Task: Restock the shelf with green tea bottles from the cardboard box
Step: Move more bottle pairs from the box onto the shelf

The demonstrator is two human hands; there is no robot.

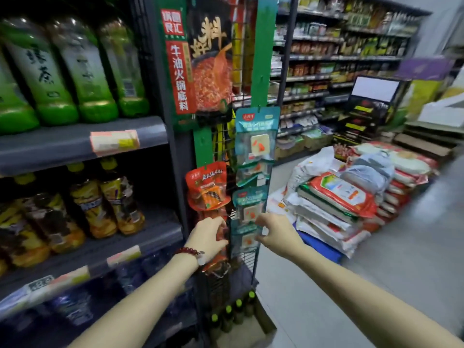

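Cardboard box waits below; left hand apparently grips red packets, right hand pinches teal packets; bottles next.

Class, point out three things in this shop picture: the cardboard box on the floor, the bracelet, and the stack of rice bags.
cardboard box [263,325]: head view, on its right-hand wall.
bracelet [188,251]: head view, on the beads at the left wrist.
stack of rice bags [339,192]: head view, on the top red and white bag.
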